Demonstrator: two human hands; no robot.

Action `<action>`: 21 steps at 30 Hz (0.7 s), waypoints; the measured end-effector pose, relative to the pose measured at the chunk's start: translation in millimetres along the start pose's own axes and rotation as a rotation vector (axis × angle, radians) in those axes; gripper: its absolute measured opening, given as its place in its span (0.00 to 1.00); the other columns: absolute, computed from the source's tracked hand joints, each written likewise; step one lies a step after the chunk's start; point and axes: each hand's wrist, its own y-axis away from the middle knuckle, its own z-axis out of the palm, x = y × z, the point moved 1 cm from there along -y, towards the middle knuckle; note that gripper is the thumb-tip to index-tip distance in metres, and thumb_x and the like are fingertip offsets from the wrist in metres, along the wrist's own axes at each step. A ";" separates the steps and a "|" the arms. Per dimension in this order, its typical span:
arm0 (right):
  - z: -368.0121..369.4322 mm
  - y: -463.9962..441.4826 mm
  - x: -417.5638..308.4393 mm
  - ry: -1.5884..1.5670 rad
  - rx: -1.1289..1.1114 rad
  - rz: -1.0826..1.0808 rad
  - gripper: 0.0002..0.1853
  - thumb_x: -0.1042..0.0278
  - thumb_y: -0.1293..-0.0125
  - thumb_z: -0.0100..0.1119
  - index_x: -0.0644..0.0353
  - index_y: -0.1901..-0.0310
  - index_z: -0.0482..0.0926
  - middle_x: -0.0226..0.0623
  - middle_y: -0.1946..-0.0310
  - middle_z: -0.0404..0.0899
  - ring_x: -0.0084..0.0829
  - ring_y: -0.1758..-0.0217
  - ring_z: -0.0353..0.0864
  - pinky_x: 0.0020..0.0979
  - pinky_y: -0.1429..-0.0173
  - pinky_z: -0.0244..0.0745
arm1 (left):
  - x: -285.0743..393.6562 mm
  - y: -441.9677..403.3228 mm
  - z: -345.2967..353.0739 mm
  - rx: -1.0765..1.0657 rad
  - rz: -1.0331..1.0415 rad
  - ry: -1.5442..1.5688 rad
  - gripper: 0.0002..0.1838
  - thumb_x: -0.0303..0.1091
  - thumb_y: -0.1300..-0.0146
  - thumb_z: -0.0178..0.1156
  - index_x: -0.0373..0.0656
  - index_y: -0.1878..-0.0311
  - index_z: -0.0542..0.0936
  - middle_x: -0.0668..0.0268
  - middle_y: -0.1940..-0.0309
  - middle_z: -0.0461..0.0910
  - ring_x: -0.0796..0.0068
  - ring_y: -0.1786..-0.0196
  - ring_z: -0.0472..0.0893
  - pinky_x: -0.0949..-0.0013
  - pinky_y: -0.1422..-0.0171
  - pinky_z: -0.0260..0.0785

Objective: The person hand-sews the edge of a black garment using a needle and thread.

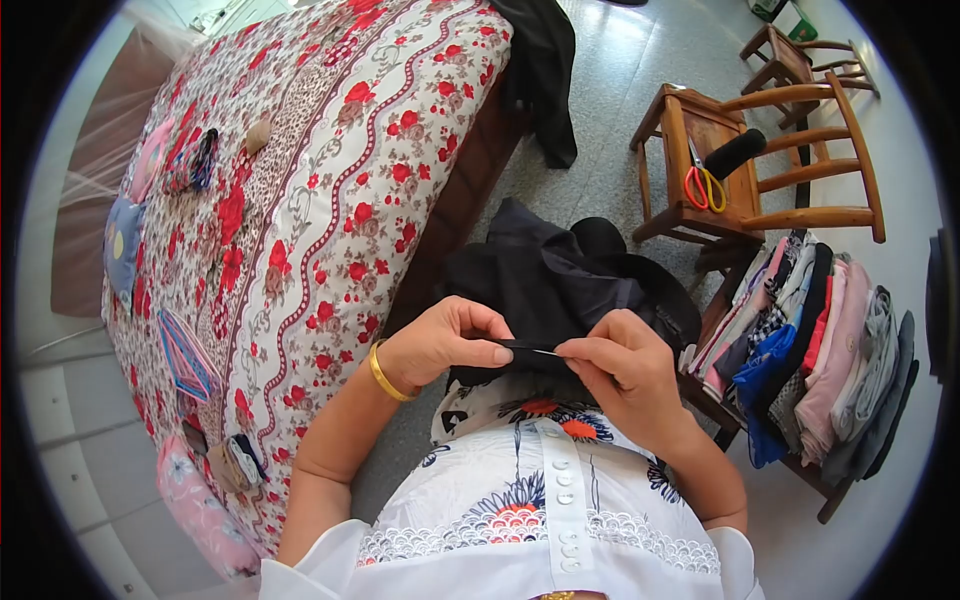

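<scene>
Pinching a narrow fold of black cloth (pixel 530 275) between thumb and forefinger, the left hand (pixel 440 342) has its fingertips nearly together and its other fingers curled under, with a gold bracelet (pixel 389 372) around the wrist. The right hand (pixel 634 372) is closed to a pinch as well, thumb and forefinger gripping the end of a slim, shiny needle-like sliver (pixel 543 351); this bridges the small gap between the two hands and meets the fold on its left side, though how far it enters the fabric is too fine to tell. The bulk of the cloth lies just beyond the hands, bunched and sagging in front of the person's white patterned blouse (pixel 480 455). Farther right and ahead, a wooden chair (pixel 810 177) bears scissors (pixel 706 190) with red and yellow handles, and a black roll (pixel 735 153) is just beside them. Nearer on the right, folded clothes (pixel 835 345) stand packed in a row on a low wooden support, pink, blue, grey and black among them. On the left spreads a bed (pixel 330 170) covered in red-flowered fabric, with a dark garment (pixel 545 85) hanging over its far corner towards the speckled floor (pixel 625 60), and a striped item (pixel 187 355) and a pink floral pillow (pixel 205 510) lying near its far left side.
</scene>
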 end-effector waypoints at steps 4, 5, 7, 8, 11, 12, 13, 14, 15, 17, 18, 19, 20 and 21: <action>5.0 -2.5 -1.1 0.032 -0.031 -0.022 0.07 0.78 0.55 0.61 0.60 0.71 0.78 0.32 0.80 0.67 0.30 0.76 0.68 0.28 0.75 0.64 | 0.9 1.6 1.3 0.005 0.002 -0.015 0.05 0.23 0.54 0.63 0.37 0.72 0.78 0.73 0.76 0.75 0.88 0.73 0.72 0.85 0.66 0.63; 5.3 -2.8 -1.1 0.041 -0.036 -0.022 0.06 0.78 0.54 0.61 0.60 0.71 0.78 0.32 0.81 0.66 0.30 0.76 0.68 0.28 0.75 0.64 | 1.6 1.4 1.8 -0.002 0.001 -0.022 0.04 0.23 0.54 0.63 0.37 0.72 0.78 0.73 0.76 0.75 0.88 0.73 0.72 0.85 0.66 0.63; 5.8 -2.9 -2.1 0.038 -0.049 -0.020 0.06 0.77 0.54 0.61 0.60 0.71 0.78 0.32 0.81 0.66 0.29 0.76 0.68 0.28 0.75 0.64 | 1.8 0.6 2.3 -0.006 0.008 -0.023 0.04 0.23 0.54 0.63 0.37 0.72 0.78 0.73 0.76 0.75 0.88 0.73 0.72 0.85 0.66 0.63; 6.0 -2.7 -2.5 0.034 -0.059 -0.019 0.06 0.77 0.54 0.60 0.60 0.71 0.78 0.32 0.81 0.66 0.29 0.76 0.68 0.27 0.75 0.64 | 2.1 0.3 2.5 -0.011 0.014 -0.027 0.04 0.23 0.54 0.63 0.37 0.72 0.78 0.73 0.76 0.75 0.88 0.73 0.72 0.85 0.66 0.63; 6.7 -2.1 -2.0 0.026 -0.076 -0.020 0.06 0.77 0.55 0.60 0.60 0.71 0.78 0.32 0.81 0.66 0.29 0.76 0.68 0.27 0.75 0.64 | 3.3 0.4 3.7 -0.005 0.018 -0.028 0.04 0.23 0.54 0.63 0.37 0.72 0.78 0.73 0.77 0.75 0.88 0.73 0.72 0.85 0.66 0.63; 7.0 -1.9 -1.5 0.026 -0.075 -0.019 0.06 0.77 0.55 0.60 0.60 0.71 0.78 0.32 0.81 0.66 0.29 0.76 0.68 0.27 0.75 0.64 | 3.5 0.3 3.7 -0.005 0.018 -0.028 0.04 0.23 0.54 0.63 0.37 0.72 0.78 0.73 0.77 0.75 0.88 0.73 0.72 0.85 0.66 0.63; 7.2 -1.6 -0.9 0.026 -0.076 -0.023 0.06 0.78 0.55 0.60 0.60 0.71 0.78 0.32 0.81 0.66 0.29 0.76 0.68 0.27 0.75 0.65 | 3.6 0.3 3.8 -0.007 0.013 -0.031 0.04 0.23 0.54 0.63 0.37 0.73 0.78 0.73 0.77 0.75 0.88 0.73 0.72 0.85 0.66 0.63; 7.3 -1.3 -0.5 0.026 -0.076 -0.027 0.06 0.78 0.55 0.60 0.60 0.71 0.78 0.32 0.81 0.66 0.29 0.76 0.68 0.27 0.74 0.65 | 3.7 0.4 3.9 -0.008 0.008 -0.034 0.04 0.23 0.54 0.63 0.37 0.73 0.78 0.74 0.77 0.75 0.88 0.73 0.72 0.85 0.66 0.63; 7.3 -1.1 -0.2 0.025 -0.076 -0.027 0.06 0.78 0.55 0.60 0.60 0.71 0.78 0.32 0.81 0.66 0.29 0.76 0.68 0.27 0.74 0.65 | 3.8 0.6 3.9 -0.007 0.006 -0.035 0.04 0.23 0.54 0.63 0.37 0.73 0.78 0.74 0.77 0.75 0.88 0.73 0.72 0.85 0.66 0.63; 7.1 -0.8 0.3 0.026 -0.086 -0.030 0.07 0.78 0.55 0.60 0.60 0.71 0.78 0.32 0.80 0.66 0.29 0.75 0.68 0.27 0.74 0.65 | 3.9 0.7 4.0 -0.008 0.003 -0.047 0.04 0.23 0.54 0.63 0.37 0.73 0.78 0.74 0.77 0.74 0.88 0.73 0.72 0.85 0.66 0.63; 6.4 -0.8 0.1 0.026 -0.085 -0.030 0.07 0.78 0.55 0.60 0.60 0.71 0.78 0.32 0.80 0.66 0.29 0.75 0.68 0.27 0.74 0.65 | 3.8 0.6 4.2 -0.008 0.002 -0.047 0.04 0.23 0.54 0.63 0.37 0.73 0.78 0.74 0.77 0.74 0.88 0.73 0.72 0.85 0.66 0.63; 5.4 -1.2 -0.4 0.026 -0.089 -0.027 0.07 0.78 0.55 0.60 0.60 0.71 0.78 0.32 0.80 0.66 0.29 0.75 0.68 0.28 0.74 0.65 | 3.8 0.6 4.2 -0.005 0.003 -0.048 0.04 0.23 0.55 0.63 0.37 0.73 0.78 0.74 0.77 0.74 0.88 0.73 0.72 0.85 0.66 0.63; 4.8 -1.3 -0.6 0.025 -0.093 -0.025 0.07 0.78 0.55 0.60 0.60 0.71 0.78 0.32 0.80 0.66 0.29 0.75 0.68 0.28 0.73 0.65 | 3.7 0.7 4.4 -0.002 0.004 -0.048 0.04 0.23 0.55 0.63 0.37 0.73 0.78 0.73 0.77 0.74 0.88 0.73 0.72 0.85 0.67 0.63; 4.8 -1.2 0.0 0.025 -0.093 -0.024 0.07 0.78 0.55 0.60 0.60 0.71 0.78 0.32 0.80 0.66 0.29 0.75 0.68 0.28 0.73 0.65 | 3.9 0.8 4.8 -0.001 0.003 -0.048 0.04 0.23 0.55 0.63 0.37 0.73 0.78 0.73 0.77 0.74 0.88 0.73 0.72 0.85 0.67 0.63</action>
